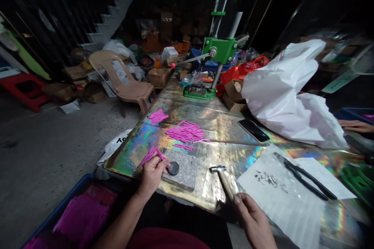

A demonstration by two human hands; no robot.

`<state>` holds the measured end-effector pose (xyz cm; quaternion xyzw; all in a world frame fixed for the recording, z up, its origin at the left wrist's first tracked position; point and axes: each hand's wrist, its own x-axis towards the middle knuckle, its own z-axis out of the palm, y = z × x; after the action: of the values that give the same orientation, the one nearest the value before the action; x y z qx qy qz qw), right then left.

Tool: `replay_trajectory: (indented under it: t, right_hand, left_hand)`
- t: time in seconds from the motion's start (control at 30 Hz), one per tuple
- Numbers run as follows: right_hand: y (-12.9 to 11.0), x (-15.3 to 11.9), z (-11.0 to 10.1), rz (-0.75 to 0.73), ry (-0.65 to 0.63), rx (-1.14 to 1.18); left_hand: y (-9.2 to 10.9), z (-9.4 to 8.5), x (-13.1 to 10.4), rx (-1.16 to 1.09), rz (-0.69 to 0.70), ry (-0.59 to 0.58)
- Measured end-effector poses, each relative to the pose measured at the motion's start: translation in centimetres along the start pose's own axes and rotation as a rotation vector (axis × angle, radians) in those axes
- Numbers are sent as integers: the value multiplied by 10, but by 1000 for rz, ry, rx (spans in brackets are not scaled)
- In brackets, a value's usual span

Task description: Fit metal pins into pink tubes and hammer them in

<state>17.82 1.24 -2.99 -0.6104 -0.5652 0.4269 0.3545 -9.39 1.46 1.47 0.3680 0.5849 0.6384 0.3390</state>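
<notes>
My left hand (154,171) is closed on a pink stick (161,155), beside a round black disc (173,168) on a speckled grey stone block (185,169). Partly behind that hand lies a small bunch of pink sticks (148,155). My right hand (251,216) grips the wooden handle of a small hammer (218,169), its metal head low over the table. Farther back is a larger pile of pink sticks (184,131), with another bundle (157,116) to its left.
Small metal pieces (270,179) and black-handled pliers (306,179) lie on white sheeting at right. A phone (253,130), a white plastic bag (286,85) and a green press stand (217,52) stand beyond. Another person's hand (356,125) shows at far right. A blue bin (78,202) holds pink sticks below left.
</notes>
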Motion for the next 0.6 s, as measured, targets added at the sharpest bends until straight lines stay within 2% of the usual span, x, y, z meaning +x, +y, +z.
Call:
replay_trajectory:
  t: [0.23,0.4,0.47,0.6]
  right_hand:
    - [7,3,-2,-14,13,-110]
    - [11,11,-4,-46,7,-397]
    - [12,14,-3,-99,-29,-524]
    - [18,17,-1,-154,-76,-708]
  left_hand:
    - [-1,-1,0,18,7,-3]
    - [-6,-1,-1,53,19,-7]
    - [-8,-2,-1,113,51,-37]
    - [-4,-5,0,254,138,-172]
